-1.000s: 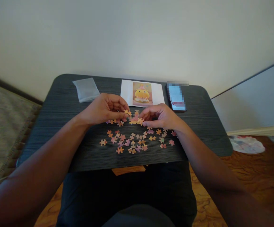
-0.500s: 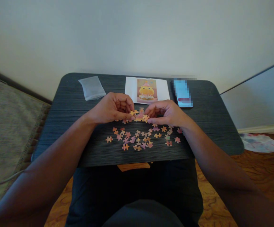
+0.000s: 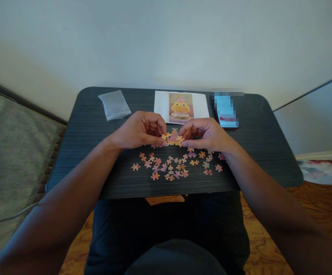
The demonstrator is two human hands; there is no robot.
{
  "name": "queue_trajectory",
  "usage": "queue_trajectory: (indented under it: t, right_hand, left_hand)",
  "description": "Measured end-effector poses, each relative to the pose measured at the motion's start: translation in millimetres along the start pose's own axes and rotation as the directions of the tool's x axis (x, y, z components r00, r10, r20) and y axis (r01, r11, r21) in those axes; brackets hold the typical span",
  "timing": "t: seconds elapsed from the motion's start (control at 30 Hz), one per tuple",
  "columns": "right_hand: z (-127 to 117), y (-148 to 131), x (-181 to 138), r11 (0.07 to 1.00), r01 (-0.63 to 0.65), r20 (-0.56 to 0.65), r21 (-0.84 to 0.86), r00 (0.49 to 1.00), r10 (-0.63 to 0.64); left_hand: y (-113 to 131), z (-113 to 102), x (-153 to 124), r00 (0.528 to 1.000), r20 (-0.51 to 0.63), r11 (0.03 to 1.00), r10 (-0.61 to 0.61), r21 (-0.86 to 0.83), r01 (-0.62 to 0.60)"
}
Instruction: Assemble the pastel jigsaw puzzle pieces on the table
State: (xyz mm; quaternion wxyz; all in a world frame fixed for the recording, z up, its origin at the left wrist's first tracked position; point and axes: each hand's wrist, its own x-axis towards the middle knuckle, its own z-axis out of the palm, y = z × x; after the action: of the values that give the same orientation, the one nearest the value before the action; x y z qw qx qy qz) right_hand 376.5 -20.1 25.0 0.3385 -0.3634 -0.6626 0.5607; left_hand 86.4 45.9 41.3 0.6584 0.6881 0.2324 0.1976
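Observation:
Between thumb and fingers, my left hand [image 3: 143,130] pinches a yellow-orange puzzle piece [image 3: 166,136]. Facing it, my right hand [image 3: 204,133] grips another yellow-orange puzzle piece [image 3: 179,139]. Both pieces are held just over a small joined cluster of pink and yellow pieces [image 3: 174,133], which the fingers partly cover. Nearer to me, many loose puzzle pieces [image 3: 170,168] in pink, orange and purple lie scattered on the dark table [image 3: 120,183]. Behind my hands lies a white sheet with a printed picture [image 3: 181,107] of a yellow figure in a pink party hat.
A clear plastic bag [image 3: 114,105] lies at the back left of the table. At the back right is a phone [image 3: 226,110] with its screen lit and blurred out. The wall [image 3: 166,46] stands behind the table. A whitish plastic bag [image 3: 323,172] rests on the floor at right.
The whole view has shifted a little, so the table and things sit slightly further right. My hands keep hold of their pieces over the cluster; the right-hand piece seems a bit nearer the left one.

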Motion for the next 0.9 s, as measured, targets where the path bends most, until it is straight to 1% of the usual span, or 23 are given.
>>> queue_trajectory:
  t: [0.2, 0.3, 0.43, 0.63, 0.77, 0.9]
  right_hand:
    - [-1.1, 1.0, -0.3, 1.000, 0.015, -0.008, 0.000, 1.000, -0.015]
    - [-1.3, -0.5, -1.0, 1.000, 0.002, -0.014, -0.014, 1.000, -0.002]
    - [-1.8, -1.2, -1.0, 0.999, 0.038, -0.026, -0.037, 0.999, -0.039]
    - [-2.2, -1.7, -0.7, 0.995, 0.022, 0.001, -0.097, 1.000, -0.022]
    - [-0.6, -3.3, -0.1, 0.995, -0.006, -0.003, -0.098, 1.000, 0.006]
    - [0.7, -4.2, 0.0, 0.997, -0.001, -0.008, -0.083, 1.000, 0.000]
  left_hand:
    - [-2.7, -1.5, 0.9, 1.000, 0.004, 1.000, 0.011, 0.028, -0.012]
    - [-3.0, -1.7, 1.0, 1.000, -0.012, 0.997, 0.011, 0.072, -0.011]
    - [-1.3, -1.0, 1.0, 0.999, -0.029, 0.990, 0.032, 0.138, -0.028]
    - [1.6, -1.3, 0.8, 1.000, 0.002, 0.982, 0.021, 0.188, -0.021]
    - [0.9, -2.5, 1.0, 1.000, 0.000, 0.981, 0.019, 0.193, -0.019]
    - [0.0, -2.0, 1.4, 0.999, -0.004, 0.983, 0.035, 0.179, -0.034]
